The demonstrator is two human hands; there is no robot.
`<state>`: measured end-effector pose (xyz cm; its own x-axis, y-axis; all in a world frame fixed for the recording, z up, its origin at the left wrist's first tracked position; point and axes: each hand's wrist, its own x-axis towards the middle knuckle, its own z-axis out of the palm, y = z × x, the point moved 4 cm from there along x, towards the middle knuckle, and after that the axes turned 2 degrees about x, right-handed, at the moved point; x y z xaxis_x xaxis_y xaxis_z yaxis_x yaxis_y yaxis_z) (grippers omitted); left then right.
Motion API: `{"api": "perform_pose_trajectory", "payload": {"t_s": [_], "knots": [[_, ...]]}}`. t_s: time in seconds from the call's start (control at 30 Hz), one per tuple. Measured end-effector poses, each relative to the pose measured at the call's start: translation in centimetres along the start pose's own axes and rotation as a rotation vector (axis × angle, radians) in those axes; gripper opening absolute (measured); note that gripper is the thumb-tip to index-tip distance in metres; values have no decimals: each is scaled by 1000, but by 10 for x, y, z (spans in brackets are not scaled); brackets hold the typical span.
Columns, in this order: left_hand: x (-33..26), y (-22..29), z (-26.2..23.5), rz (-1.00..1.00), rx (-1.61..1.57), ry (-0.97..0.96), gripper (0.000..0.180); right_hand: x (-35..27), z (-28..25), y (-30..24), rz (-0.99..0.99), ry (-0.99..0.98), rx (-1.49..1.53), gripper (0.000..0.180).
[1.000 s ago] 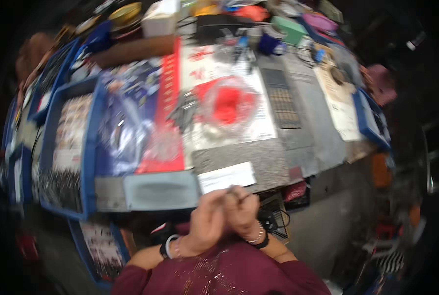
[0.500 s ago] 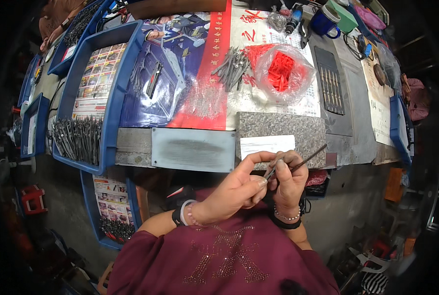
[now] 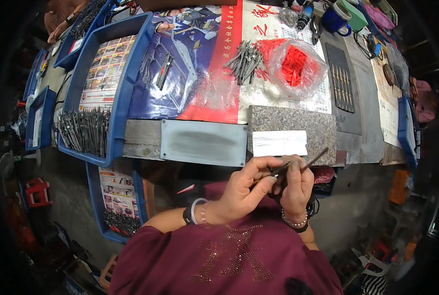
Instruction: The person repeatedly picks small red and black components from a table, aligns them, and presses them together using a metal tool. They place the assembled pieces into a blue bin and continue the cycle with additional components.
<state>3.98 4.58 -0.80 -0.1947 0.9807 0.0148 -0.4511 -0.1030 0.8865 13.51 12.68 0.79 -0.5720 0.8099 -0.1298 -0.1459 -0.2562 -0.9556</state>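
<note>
Hand-held tool [image 3: 298,169]: thin dark metal, dull finish.
Stone slab [image 3: 290,120]: speckled grey granite, matt, grainy surface.
Grey plate [image 3: 203,142]: smooth, matt, smudged darker at centre.
White sheet [image 3: 279,143]: paper, matt.
Blue trays [image 3: 126,83]: moulded plastic, slight sheen.
Loose tool pile [image 3: 244,59]: grey metal, dull.
Bag of red parts [image 3: 298,66]: clear glossy plastic film, crinkled; contents red plastic.
Table covering [image 3: 214,93]: printed sheet, glossy, wrinkled.
Sleeve [image 3: 229,260]: maroon cloth with glittering studs.
Bracelet [image 3: 294,223]: small glossy beads.
</note>
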Motion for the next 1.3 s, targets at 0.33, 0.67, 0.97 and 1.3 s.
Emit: {"api": "perform_pose_trajectory", "payload": {"t_s": [0.33, 0.67, 0.97, 1.3], "knots": [[-5, 7, -8, 137, 402, 194, 33, -2, 22, 8, -517, 32, -788, 11], [12, 19, -25, 70, 190, 227, 31, 27, 32, 0, -368, -64, -665, 24], [48, 96, -184, 183, 828, 787, 14, 39, 8, 0, -47, -176, -278, 31], [98, 83, -268, 273, 1582, 1012, 18, 33, -8, -4, 114, -194, -475, 20]]}}
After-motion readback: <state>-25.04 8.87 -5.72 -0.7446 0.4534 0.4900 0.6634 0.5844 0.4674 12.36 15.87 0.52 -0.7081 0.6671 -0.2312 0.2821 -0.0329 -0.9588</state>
